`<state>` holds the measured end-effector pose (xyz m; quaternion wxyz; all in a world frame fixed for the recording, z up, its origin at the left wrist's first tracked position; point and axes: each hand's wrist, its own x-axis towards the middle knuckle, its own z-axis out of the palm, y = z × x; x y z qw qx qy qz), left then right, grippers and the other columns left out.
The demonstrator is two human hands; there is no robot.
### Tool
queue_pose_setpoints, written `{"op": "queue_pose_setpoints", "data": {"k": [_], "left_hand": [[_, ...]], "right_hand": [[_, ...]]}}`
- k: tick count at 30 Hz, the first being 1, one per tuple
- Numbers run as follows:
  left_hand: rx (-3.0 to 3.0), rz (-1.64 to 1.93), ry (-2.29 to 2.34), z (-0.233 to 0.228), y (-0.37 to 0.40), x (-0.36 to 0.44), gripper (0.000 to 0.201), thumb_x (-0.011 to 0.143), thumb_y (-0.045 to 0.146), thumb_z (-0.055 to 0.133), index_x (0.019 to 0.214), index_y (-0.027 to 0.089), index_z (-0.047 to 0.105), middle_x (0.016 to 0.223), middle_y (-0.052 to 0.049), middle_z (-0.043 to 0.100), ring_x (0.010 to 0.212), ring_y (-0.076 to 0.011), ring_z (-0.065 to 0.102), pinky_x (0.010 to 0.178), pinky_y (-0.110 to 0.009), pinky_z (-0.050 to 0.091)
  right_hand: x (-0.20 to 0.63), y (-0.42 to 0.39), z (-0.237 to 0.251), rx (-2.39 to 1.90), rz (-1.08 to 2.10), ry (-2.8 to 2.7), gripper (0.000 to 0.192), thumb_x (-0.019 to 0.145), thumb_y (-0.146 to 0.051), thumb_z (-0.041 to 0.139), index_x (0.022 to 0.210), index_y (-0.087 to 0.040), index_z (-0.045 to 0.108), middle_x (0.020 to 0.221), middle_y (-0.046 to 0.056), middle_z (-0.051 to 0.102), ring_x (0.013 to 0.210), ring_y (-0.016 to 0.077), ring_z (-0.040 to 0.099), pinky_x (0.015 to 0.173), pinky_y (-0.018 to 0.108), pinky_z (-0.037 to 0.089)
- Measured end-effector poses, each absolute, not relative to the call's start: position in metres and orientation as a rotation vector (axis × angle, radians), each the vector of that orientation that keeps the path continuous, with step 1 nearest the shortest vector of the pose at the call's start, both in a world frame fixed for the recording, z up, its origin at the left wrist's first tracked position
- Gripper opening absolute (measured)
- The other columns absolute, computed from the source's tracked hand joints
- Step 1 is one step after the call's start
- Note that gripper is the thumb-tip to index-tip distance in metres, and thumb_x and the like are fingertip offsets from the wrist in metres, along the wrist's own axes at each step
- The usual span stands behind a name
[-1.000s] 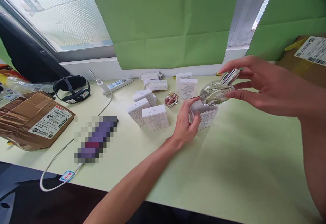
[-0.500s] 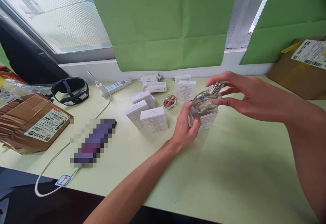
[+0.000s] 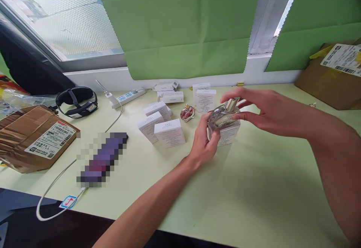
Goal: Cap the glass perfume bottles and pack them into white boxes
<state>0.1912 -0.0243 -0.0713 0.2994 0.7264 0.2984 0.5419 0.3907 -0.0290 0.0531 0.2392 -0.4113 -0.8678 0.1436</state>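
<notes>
While the right grip (image 3: 270, 114) pinches it, the bottle (image 3: 219, 117) juts leftward.

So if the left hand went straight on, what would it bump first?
The left hand would first meet the white box it touches. Next, maybe the glass bottle in the right hand; depth is unclear.

You face green sheets (image 3: 180, 29) hanging against white wall trim (image 3: 101, 75). At your left, daylight brightens a textured window (image 3: 81, 26). Before you lies a pale green table (image 3: 262, 195).
</notes>
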Motion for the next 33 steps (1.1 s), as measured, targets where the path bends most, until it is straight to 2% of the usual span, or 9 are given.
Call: {"op": "queue_pose_setpoints", "data": {"k": [10,15,20,23,29,33], "left_hand": [[1.937,1.431,0.739,-0.071,-0.024,0.19,0.039,0.095,0.025,0.048,0.133,0.021,0.045,0.127,-0.01,0.059,0.112,-0.0246,0.056,0.098,-0.041,0.045],[1.955,1.442,0.766,-0.069,-0.025,0.192,0.041,0.097,0.03,0.052,0.136,0.023,0.044,0.129,-0.01,0.058,0.115,-0.0246,0.057,0.097,-0.041,0.047],[1.924,1.445,0.773,-0.072,-0.023,0.195,0.04,0.098,0.037,0.058,0.134,0.027,0.045,0.128,-0.008,0.061,0.113,-0.0224,0.06,0.095,-0.041,0.05],[1.921,1.419,0.758,-0.077,-0.021,0.195,0.04,0.099,0.036,0.057,0.136,0.029,0.043,0.131,-0.008,0.06,0.114,-0.0217,0.061,0.094,-0.041,0.052],[1.992,1.392,0.762,-0.08,-0.021,0.194,0.035,0.101,0.037,0.052,0.132,0.025,0.041,0.13,-0.011,0.057,0.115,-0.023,0.059,0.091,-0.041,0.051],[2.067,1.398,0.746,-0.076,-0.021,0.194,0.03,0.1,0.035,0.052,0.126,0.022,0.044,0.126,-0.012,0.057,0.114,-0.0229,0.057,0.091,-0.039,0.05]], "right_hand": [[0.392,-0.027,0.05,-1.175,0.403,-2.441,0.037,0.096,-0.045,0.055,0.133,-0.043,0.053,0.121,-0.001,0.07,0.104,0.0295,0.067,0.078,0.04,0.052],[0.392,-0.023,0.045,-1.17,0.387,-2.476,0.036,0.095,-0.046,0.056,0.131,-0.042,0.056,0.123,0.001,0.07,0.104,0.0291,0.067,0.079,0.04,0.051],[0.393,-0.019,0.042,-1.197,0.4,-2.5,0.034,0.093,-0.054,0.057,0.125,-0.043,0.062,0.107,0.002,0.073,0.089,0.0275,0.067,0.076,0.039,0.048],[0.393,-0.019,0.041,-1.208,0.381,-2.505,0.034,0.094,-0.054,0.056,0.124,-0.04,0.062,0.103,0.002,0.073,0.087,0.0268,0.067,0.074,0.038,0.047],[0.386,-0.024,0.045,-1.174,0.398,-2.527,0.029,0.096,-0.048,0.053,0.121,-0.036,0.063,0.115,0.003,0.071,0.092,0.026,0.067,0.074,0.037,0.047],[0.386,-0.025,0.044,-1.199,0.406,-2.525,0.032,0.1,-0.047,0.046,0.115,-0.031,0.069,0.111,0.005,0.072,0.088,0.0244,0.066,0.071,0.037,0.046]]}}
